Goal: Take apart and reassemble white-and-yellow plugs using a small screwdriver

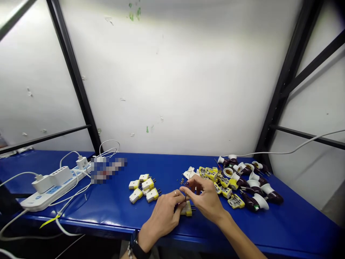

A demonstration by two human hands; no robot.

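My left hand rests on the blue table with its fingers closed round a yellow and white plug. My right hand is right beside it, its thumb and finger pinched on a thin dark tool whose tip meets the plug. A ring shows on a finger of the left hand and a watch sits on the wrist.
Several assembled yellow-white plugs lie to the left of my hands. To the right lie open yellow plug halves and dark lamp sockets with white caps. A white power strip with chargers and cables sits far left. Black rack posts frame the white wall.
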